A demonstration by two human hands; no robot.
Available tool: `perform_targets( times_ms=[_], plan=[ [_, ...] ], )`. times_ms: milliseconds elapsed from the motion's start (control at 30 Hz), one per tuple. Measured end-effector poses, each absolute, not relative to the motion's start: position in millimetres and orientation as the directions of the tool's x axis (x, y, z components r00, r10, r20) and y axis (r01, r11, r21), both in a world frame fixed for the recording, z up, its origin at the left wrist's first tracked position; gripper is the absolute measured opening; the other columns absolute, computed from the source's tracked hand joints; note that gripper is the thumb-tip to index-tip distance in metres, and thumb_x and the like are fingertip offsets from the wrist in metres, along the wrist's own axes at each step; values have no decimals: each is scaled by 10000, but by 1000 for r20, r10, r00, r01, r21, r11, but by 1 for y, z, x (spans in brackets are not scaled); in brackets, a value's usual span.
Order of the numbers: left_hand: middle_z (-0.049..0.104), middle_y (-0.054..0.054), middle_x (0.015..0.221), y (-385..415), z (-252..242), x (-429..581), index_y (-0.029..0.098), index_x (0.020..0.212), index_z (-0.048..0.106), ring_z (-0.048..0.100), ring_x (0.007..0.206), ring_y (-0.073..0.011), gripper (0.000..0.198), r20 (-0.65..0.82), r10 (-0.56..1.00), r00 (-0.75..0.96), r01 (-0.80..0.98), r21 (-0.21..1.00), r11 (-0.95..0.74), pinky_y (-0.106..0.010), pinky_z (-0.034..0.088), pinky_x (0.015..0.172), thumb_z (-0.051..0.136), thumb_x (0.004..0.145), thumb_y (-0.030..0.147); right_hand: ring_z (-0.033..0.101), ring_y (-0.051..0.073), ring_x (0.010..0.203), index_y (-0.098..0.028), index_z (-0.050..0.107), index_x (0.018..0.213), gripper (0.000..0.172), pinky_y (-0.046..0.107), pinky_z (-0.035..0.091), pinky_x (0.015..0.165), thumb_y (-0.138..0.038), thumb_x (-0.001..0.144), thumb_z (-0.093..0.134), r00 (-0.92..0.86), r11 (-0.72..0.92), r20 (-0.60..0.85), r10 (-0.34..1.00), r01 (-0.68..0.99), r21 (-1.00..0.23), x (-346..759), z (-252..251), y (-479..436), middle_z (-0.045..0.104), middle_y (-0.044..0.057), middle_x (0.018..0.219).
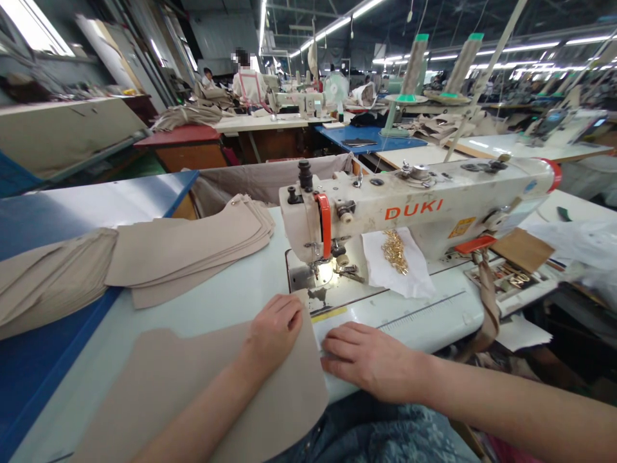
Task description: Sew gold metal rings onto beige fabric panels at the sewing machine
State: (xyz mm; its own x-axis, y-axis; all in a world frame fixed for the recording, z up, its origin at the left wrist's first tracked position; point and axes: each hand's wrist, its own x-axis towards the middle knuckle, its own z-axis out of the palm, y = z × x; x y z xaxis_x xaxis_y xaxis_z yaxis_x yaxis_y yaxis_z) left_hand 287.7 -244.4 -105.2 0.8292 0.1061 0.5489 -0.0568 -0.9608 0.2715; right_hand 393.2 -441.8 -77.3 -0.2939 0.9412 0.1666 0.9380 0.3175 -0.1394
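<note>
A large beige fabric panel (pixel 193 366) lies on the pale sewing table, its upper corner just in front of the needle area. My left hand (pixel 276 328) rests on this panel near that corner, fingers curled; what they pinch, if anything, is hidden. To its right my right hand (pixel 366 360) lies on the table at the panel's right edge, fingers spread and slightly bent, holding nothing visible. Above both hands stands the white sewing machine (pixel 434 199), its lamp lit over the presser foot (pixel 321 267). Gold metal pieces (pixel 395 251) sit on a white cloth (pixel 419 270) under the machine arm.
Stacked beige panels (pixel 193 247) lie at the left, with another stack (pixel 53 276) on a blue table (pixel 29 379). At the right are a tray of small parts (pixel 511 283) and a hanging strap (pixel 489 302). A person (pixel 249 83) sits farther back.
</note>
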Motion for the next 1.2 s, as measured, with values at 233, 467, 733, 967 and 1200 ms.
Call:
perform_targets(
  times_ms=[233,467,733,967,1200],
  plan=[
    [648,-35,746,-243,-105,287,192,736,571,589,736,-170,185,554,86,828,-82,273,-959,-309,513,718,448,849,111,513,204,956,-166,585,852,149,347,404,921,-241,923,477,-126,173,334,934,978,-115,388,-92,-408,611,63,925],
    [644,-39,763,-243,-107,286,183,763,570,587,760,-177,198,552,36,833,-78,181,-980,-313,511,738,424,880,117,550,179,1023,-149,600,919,108,297,422,936,-188,926,500,-176,220,331,927,970,-101,385,-107,-398,642,78,1049],
    [647,-46,794,-242,-109,286,172,802,592,584,788,-179,196,556,2,831,-94,145,-985,-314,506,764,427,892,119,568,181,1030,-142,620,949,145,301,446,922,-186,933,483,-160,213,330,930,968,-134,386,-105,-401,653,82,1082],
    [648,-52,779,-243,-107,289,157,788,590,580,769,-178,191,585,-4,811,-94,123,-988,-312,510,743,433,888,111,563,180,1024,-142,618,945,140,306,457,904,-186,931,485,-159,221,356,921,965,-139,386,-107,-401,652,78,1079],
    [653,-53,769,-244,-105,290,153,793,590,585,763,-176,199,594,-30,804,-111,99,-989,-310,513,746,424,893,107,556,179,1011,-146,617,940,142,293,449,901,-185,933,481,-152,221,387,909,965,-139,386,-110,-401,653,58,1060]
  ],
)
